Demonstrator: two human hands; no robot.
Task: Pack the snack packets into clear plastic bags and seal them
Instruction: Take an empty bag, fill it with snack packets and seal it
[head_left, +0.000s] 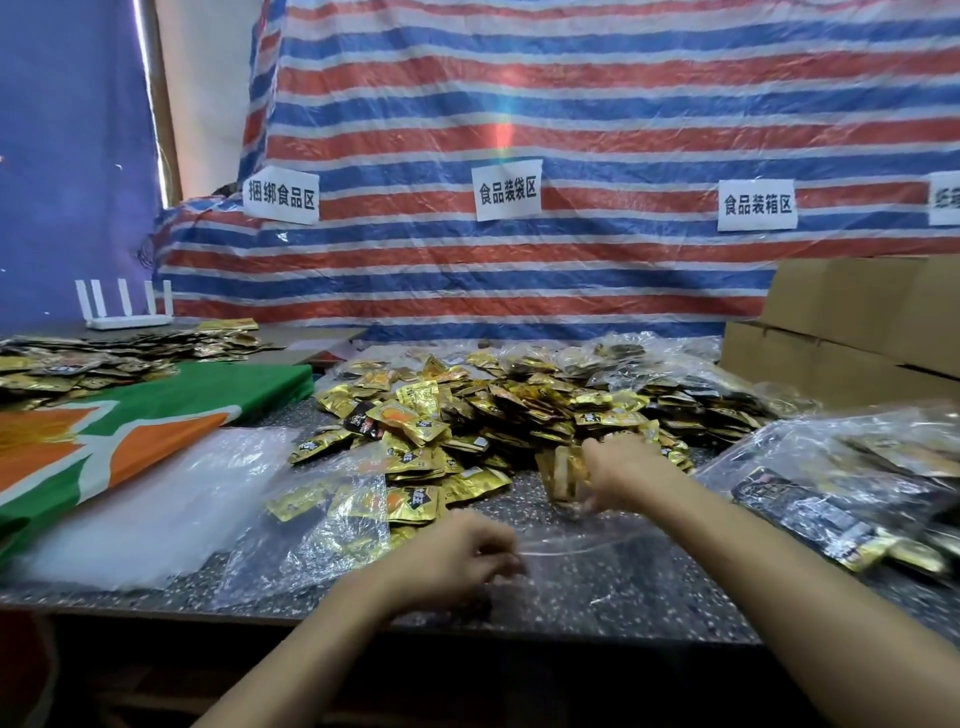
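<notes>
- The left hand (457, 556) lay near the front edge of the speckled table (639, 603), fingers curled, pinching the near rim of a clear bag (597, 551) that lay flat on the tabletop
- The right hand (618, 473) was further back, at the far end of that bag, its fingers closed round a few gold packets (561, 475) held upright just at the foot of the heap
- The two hands were apart, with the bag's film stretched between them
- The pile of snack packets (493, 410), gold and black, filled the middle of the table behind the hands, spreading from the centre toward the right
- A partly filled bag (332, 519) with gold packets showing through it lay just left of the left hand
- A stack of empty bags (156, 499) sat further left, touching a green and orange cloth (130, 415)
- Filled bags (857, 478) of dark and gold packets lay at the right edge of the table
- A second heap of packets (104, 353) covered the far left, with a white router (124, 306) behind it
- Cardboard boxes (857, 322) were stacked at the back right
- A red, white and blue striped tarp (519, 104) hung behind everything, with paper signs (508, 189) stuck on it
</notes>
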